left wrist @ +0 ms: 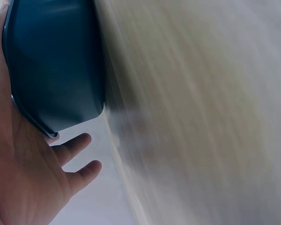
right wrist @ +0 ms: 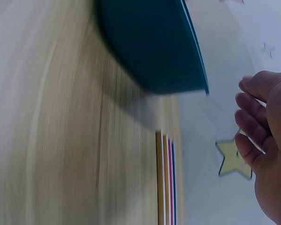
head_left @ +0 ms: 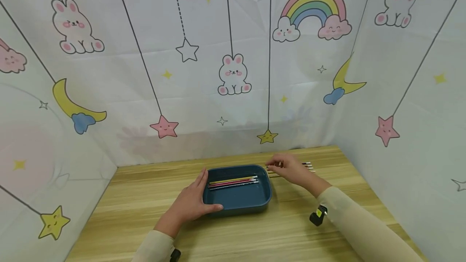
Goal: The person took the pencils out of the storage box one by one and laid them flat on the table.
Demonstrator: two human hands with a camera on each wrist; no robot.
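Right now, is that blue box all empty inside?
No, the head view shows several pencils lying in the blue box.

No text, label, brand, number or sign can be read — neither in the head view nor the wrist views.

A hand could pass over the bare tabletop (head_left: 284, 229) at lower centre, between the forearms. The tray's (head_left: 236, 199) walls stand mid-frame, the left hand (head_left: 191, 201) against its left end. Rightward, the right hand (head_left: 287, 169) overhangs the pencils (head_left: 308, 166); the tray-to-pencil gap looks narrow, though blur makes this uncertain.
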